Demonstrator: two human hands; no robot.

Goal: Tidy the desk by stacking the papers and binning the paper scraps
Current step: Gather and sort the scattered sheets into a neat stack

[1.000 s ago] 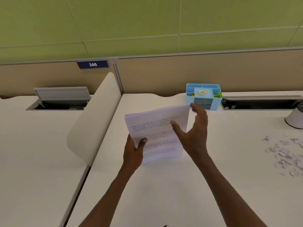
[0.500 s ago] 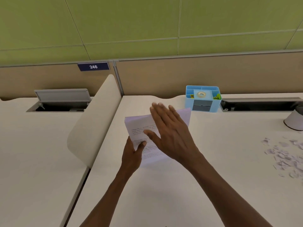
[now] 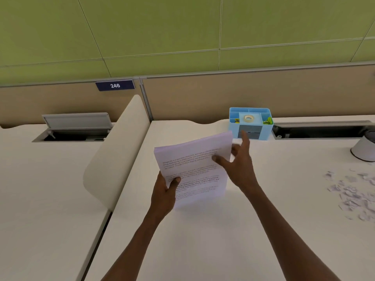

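Observation:
A stack of printed papers (image 3: 194, 159) stands tilted on its lower edge on the white desk (image 3: 203, 240), mid-frame. My left hand (image 3: 164, 193) grips its lower left corner, thumb on the front page. My right hand (image 3: 239, 165) is against the stack's right edge, thumb on the front and fingers spread behind it. A pile of small white paper scraps (image 3: 353, 191) lies loose on the desk at the far right, well away from both hands.
A blue desk organiser (image 3: 251, 123) with tape and clips stands at the back, just beyond the papers. A white round base (image 3: 363, 151) sits far right. A curved white divider (image 3: 117, 151) borders the desk on the left. Open cable trays run along the back.
My right hand moved from flat over the front of the papers to their right edge. The stack stays upright in my left hand.

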